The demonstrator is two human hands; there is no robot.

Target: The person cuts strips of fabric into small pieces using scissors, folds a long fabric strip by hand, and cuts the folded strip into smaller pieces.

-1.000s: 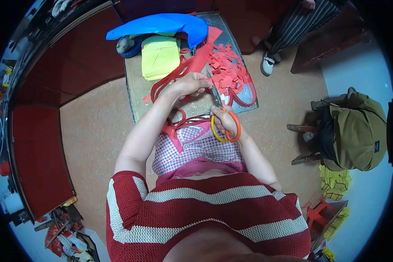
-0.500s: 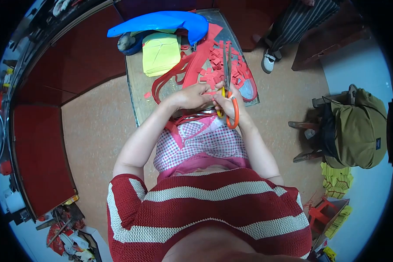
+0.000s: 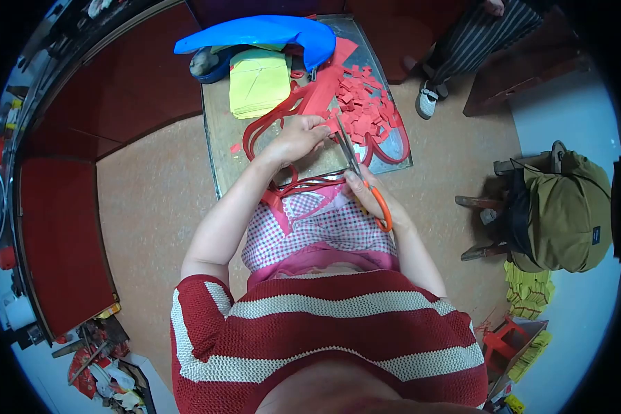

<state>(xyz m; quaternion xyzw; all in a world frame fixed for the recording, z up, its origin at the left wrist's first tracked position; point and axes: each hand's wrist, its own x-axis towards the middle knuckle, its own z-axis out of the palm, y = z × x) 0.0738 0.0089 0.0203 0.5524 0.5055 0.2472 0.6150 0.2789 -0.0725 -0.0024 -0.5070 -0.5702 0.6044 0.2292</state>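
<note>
My left hand (image 3: 298, 140) is closed in a pinch on a small piece of red material (image 3: 332, 123) above the table. My right hand (image 3: 367, 192) holds orange-handled scissors (image 3: 347, 146), whose blades point up and to the left, with the tips by the red piece. Many small red cut pieces (image 3: 359, 114) lie in a heap beyond the scissors. Long red strips (image 3: 319, 94) run across the table, and thin dark red straps (image 3: 255, 132) curve beside my left hand and along the table's near edge.
A stack of yellow sheets (image 3: 259, 83), a blue bag (image 3: 262, 33) and a blue bowl (image 3: 217, 72) sit on the table (image 3: 221, 155). Another person stands beyond the table's right corner. To the right is a chair with a green backpack (image 3: 566, 214).
My hands have moved apart. The scissors have come down toward me and now tilt up-left, their tips near the red piece. My left hand has shifted slightly away from my body.
</note>
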